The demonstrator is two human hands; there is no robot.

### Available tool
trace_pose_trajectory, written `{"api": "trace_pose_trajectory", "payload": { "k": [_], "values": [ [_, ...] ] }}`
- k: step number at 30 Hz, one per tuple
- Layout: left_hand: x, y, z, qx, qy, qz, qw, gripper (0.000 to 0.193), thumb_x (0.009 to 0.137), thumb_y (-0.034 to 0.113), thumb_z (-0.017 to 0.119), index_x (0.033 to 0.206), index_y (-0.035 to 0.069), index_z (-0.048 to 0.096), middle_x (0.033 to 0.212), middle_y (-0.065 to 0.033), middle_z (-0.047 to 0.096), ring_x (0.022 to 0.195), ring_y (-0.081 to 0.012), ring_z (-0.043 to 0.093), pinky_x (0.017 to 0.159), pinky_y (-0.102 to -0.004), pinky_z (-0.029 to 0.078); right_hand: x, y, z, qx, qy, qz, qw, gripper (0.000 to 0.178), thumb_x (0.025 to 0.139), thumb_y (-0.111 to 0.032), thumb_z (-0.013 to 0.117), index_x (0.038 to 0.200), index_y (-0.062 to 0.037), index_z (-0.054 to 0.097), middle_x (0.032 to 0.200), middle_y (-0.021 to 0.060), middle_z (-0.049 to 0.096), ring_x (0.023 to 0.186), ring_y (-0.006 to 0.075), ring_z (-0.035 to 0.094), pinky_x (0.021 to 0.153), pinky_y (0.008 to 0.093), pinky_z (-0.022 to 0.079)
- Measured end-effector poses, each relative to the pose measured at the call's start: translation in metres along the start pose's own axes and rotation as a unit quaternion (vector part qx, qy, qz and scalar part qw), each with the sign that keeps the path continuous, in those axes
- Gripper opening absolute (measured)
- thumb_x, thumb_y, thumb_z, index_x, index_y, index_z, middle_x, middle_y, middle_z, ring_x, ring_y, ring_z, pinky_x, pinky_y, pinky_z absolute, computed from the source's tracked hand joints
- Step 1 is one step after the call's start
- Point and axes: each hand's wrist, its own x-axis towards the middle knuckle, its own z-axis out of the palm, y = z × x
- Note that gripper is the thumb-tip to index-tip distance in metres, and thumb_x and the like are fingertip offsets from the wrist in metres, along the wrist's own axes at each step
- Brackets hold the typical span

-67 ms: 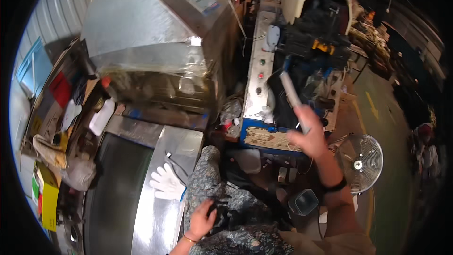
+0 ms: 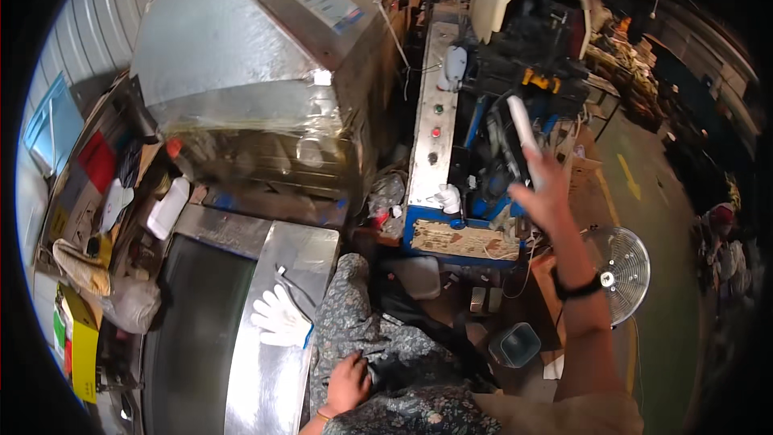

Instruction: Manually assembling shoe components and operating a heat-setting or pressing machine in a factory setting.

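Note:
My right hand [image 2: 547, 189] reaches out over the machine at centre right, closed on a long, narrow white object [image 2: 522, 122]. This piece points up and away from me; its kind is not clear. A black machine part [image 2: 509, 145] lies just beside it. On my lap, my left hand [image 2: 349, 383] rests with curled fingers on the dark flowered cloth [image 2: 342, 310], against some black material. Whatever may be in those fingers is hidden. A white knitted glove [image 2: 282, 316] with a blue cuff lies on the metal plate left of my lap.
The machine's control panel [image 2: 436, 133] carries several buttons. A large metal hood [image 2: 233, 56] stands at the left, behind a dark conveyor belt [image 2: 201, 330]. A fan [image 2: 624, 278] is right of my forearm. A plastic bin [image 2: 515, 345] stands below. Cluttered shelves line the left edge.
My right hand has moved forward and slightly right, and the white object has swung with it. My left hand has dropped slightly on my lap. The whole view has shifted a little.

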Motion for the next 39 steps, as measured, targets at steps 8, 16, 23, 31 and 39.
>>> {"api": "trace_pose_trajectory", "payload": {
  "k": [8, 16, 23, 31, 39],
  "values": [
    [0.024, 0.011, 0.006, 0.001, 0.024, -0.012, 1.0, 0.026, 0.077, 0.015, 0.069, 0.101, 0.006, 0.073, 0.108, -0.0085, 0.071, 0.104, -0.0295, 0.064, 0.092, -0.0407, 0.049, 0.076, 0.127, -0.031, -0.06, -0.077, 0.288, 0.953, 0.076, 0.07, -0.025, 0.079, 0.141, -0.0378, 0.054, 0.152, 0.0239, 0.038, 0.136, 0.0442, 0.041, 0.11, 0.0504, 0.039],
    [0.02, 0.013, 0.015, 0.053, 0.049, -0.01, 0.997, 0.025, 0.082, 0.018, 0.067, 0.103, 0.006, 0.07, 0.108, -0.0162, 0.068, 0.098, -0.0368, 0.063, 0.084, -0.0473, 0.048, 0.083, 0.097, -0.026, -0.175, -0.075, 0.207, 0.96, 0.072, 0.068, -0.03, 0.073, 0.139, -0.0322, 0.057, 0.132, 0.0218, 0.053, 0.12, 0.045, 0.051, 0.102, 0.0463, 0.045],
    [0.026, 0.029, 0.019, 0.069, 0.068, 0.012, 0.995, 0.024, 0.08, 0.016, 0.066, 0.102, 0.006, 0.07, 0.105, -0.0151, 0.068, 0.095, -0.0375, 0.062, 0.082, -0.0481, 0.049, 0.077, 0.088, -0.009, -0.228, -0.112, 0.236, 0.938, 0.077, 0.069, -0.041, 0.076, 0.143, -0.0351, 0.052, 0.133, 0.0176, 0.05, 0.117, 0.0418, 0.052, 0.099, 0.0468, 0.048],
    [0.035, 0.023, 0.032, 0.082, 0.054, 0.012, 0.995, 0.027, 0.079, 0.015, 0.066, 0.104, 0.007, 0.069, 0.107, -0.0156, 0.066, 0.097, -0.0383, 0.061, 0.083, -0.0485, 0.05, 0.05, 0.099, 0.003, -0.244, -0.053, 0.229, 0.941, 0.076, 0.076, -0.044, 0.069, 0.148, -0.0362, 0.043, 0.14, 0.0212, 0.043, 0.115, 0.0444, 0.052, 0.099, 0.0472, 0.046],
    [0.039, 0.025, -0.003, 0.069, 0.083, 0.015, 0.994, 0.02, 0.087, 0.012, 0.067, 0.106, 0.005, 0.068, 0.103, -0.0137, 0.069, 0.093, -0.0318, 0.064, 0.08, -0.043, 0.051, 0.094, 0.089, 0.03, -0.213, -0.051, 0.218, 0.951, 0.071, 0.072, -0.048, 0.068, 0.14, -0.0393, 0.052, 0.128, 0.0219, 0.053, 0.105, 0.0423, 0.06, 0.095, 0.0483, 0.05]
  ]
}}
